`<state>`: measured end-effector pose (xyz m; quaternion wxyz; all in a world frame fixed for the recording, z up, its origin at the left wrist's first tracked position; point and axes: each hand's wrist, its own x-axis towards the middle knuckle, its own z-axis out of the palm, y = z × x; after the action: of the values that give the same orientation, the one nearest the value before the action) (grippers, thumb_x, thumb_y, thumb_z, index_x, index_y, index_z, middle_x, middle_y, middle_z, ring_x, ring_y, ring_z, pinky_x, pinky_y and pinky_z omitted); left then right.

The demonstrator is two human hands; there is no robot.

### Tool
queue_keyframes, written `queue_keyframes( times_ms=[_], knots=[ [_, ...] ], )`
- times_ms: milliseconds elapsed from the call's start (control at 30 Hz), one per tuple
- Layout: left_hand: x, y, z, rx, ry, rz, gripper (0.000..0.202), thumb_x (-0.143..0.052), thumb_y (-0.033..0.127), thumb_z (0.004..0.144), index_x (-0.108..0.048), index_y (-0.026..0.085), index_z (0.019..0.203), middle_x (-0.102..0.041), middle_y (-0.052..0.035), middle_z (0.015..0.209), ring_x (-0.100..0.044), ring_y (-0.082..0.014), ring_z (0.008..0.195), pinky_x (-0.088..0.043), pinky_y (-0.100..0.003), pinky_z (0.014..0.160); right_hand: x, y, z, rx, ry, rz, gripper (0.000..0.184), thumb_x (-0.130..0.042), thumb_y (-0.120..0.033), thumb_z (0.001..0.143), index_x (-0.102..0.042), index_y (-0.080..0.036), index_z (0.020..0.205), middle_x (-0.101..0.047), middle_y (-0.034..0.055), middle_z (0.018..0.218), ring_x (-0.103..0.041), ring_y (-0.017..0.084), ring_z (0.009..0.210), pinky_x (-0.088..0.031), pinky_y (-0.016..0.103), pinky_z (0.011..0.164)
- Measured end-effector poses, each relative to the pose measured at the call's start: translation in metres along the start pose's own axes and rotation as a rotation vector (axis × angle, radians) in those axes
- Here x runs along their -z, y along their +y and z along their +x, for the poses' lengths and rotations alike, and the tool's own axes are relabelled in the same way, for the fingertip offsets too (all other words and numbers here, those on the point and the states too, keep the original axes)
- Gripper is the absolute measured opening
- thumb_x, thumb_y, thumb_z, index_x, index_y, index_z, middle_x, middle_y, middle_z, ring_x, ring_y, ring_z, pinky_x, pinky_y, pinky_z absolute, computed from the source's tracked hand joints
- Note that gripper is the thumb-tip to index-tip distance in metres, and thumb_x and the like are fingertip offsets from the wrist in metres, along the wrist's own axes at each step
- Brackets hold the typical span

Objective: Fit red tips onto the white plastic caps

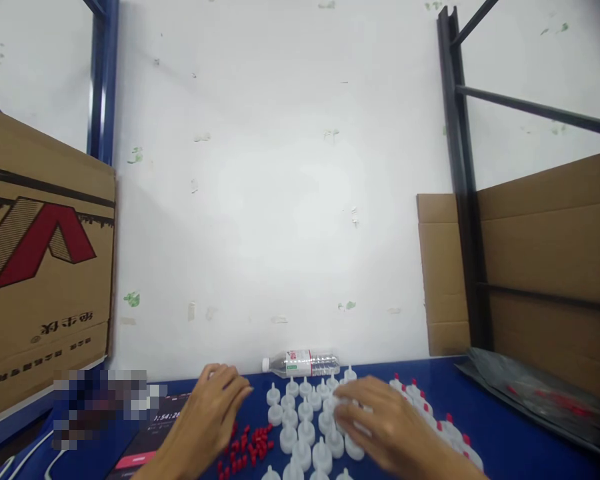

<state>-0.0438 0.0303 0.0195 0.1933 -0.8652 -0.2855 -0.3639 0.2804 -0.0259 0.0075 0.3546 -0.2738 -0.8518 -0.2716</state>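
My left hand point(213, 407) hovers by the loose small red tip caps point(255, 445), its fingers bent together; anything between them is hidden from me. Many white nozzle caps point(305, 432) with pointed spouts stand upright in loose rows in the middle of the table. Over their right side is my right hand point(380, 417), with curled fingers at a white nozzle cap that they partly cover. To the right of this hand stand several white nozzle caps with red tips point(449, 427).
A clear plastic bottle point(300, 363) lies against the wall. At left, a phone or tablet with a lit screen point(153, 433) lies on the blue table point(395, 369), near a large cardboard box point(45, 267). A grey plastic bag point(540, 393) with red pieces lies at right.
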Motion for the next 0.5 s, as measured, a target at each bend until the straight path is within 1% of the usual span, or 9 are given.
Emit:
queue_keyframes(
  times_ms=[67,133,233,300,400,500],
  knots=[
    [0.003,-0.010,-0.001,0.062,-0.009,0.016,0.020,-0.043,0.021,0.104,-0.063,0.022,0.097,-0.063,-0.0027,0.089,-0.056,-0.0208,0.084,-0.043,-0.037,0.082,0.001,0.015,-0.004,-0.153,-0.009,-0.019,0.020,-0.046,-0.022,0.103,-0.066,-0.022,0.108,-0.073,0.0092,0.109,-0.070,0.023,0.099,-0.055,0.036,0.084],
    [-0.001,-0.010,-0.002,0.094,-0.044,0.007,0.018,-0.047,0.024,0.103,-0.064,0.023,0.100,-0.064,-0.0031,0.093,-0.057,-0.0213,0.087,-0.044,-0.036,0.083,0.000,0.031,-0.009,-0.303,-0.022,-0.026,0.025,-0.044,-0.025,0.104,-0.066,-0.023,0.115,-0.072,0.0095,0.114,-0.070,0.024,0.100,-0.056,0.038,0.085],
    [-0.011,0.002,-0.005,0.090,-0.127,-0.042,0.017,-0.049,0.021,0.101,-0.065,0.024,0.102,-0.064,-0.0034,0.098,-0.059,-0.0212,0.091,-0.046,-0.036,0.085,-0.003,0.053,-0.019,-0.473,-0.055,-0.012,0.032,-0.040,-0.030,0.105,-0.067,-0.024,0.121,-0.072,0.0089,0.118,-0.071,0.024,0.102,-0.057,0.039,0.089],
    [-0.015,0.011,-0.006,0.072,-0.176,-0.068,0.017,-0.050,0.018,0.100,-0.065,0.024,0.103,-0.064,-0.0036,0.101,-0.059,-0.0213,0.094,-0.046,-0.036,0.087,-0.005,0.065,-0.026,-0.572,-0.078,-0.017,0.037,-0.038,-0.036,0.105,-0.068,-0.022,0.122,-0.072,0.0098,0.121,-0.069,0.027,0.109,-0.054,0.044,0.096],
    [-0.018,0.019,-0.008,0.049,-0.241,-0.086,0.021,-0.050,0.013,0.098,-0.064,0.025,0.108,-0.065,-0.0034,0.105,-0.058,-0.0214,0.096,-0.044,-0.037,0.090,-0.009,0.076,-0.036,-0.670,-0.137,-0.010,0.046,-0.035,-0.044,0.105,-0.070,-0.019,0.121,-0.071,0.0124,0.126,-0.064,0.031,0.120,-0.047,0.049,0.106],
    [-0.019,0.022,-0.010,0.045,-0.321,-0.120,0.023,-0.050,0.011,0.099,-0.063,0.025,0.111,-0.066,-0.0022,0.104,-0.058,-0.0214,0.096,-0.042,-0.037,0.090,-0.012,0.081,-0.044,-0.693,-0.267,0.082,0.052,-0.029,-0.049,0.106,-0.073,-0.020,0.113,-0.073,0.0113,0.122,-0.066,0.031,0.117,-0.047,0.046,0.105]
  ],
)
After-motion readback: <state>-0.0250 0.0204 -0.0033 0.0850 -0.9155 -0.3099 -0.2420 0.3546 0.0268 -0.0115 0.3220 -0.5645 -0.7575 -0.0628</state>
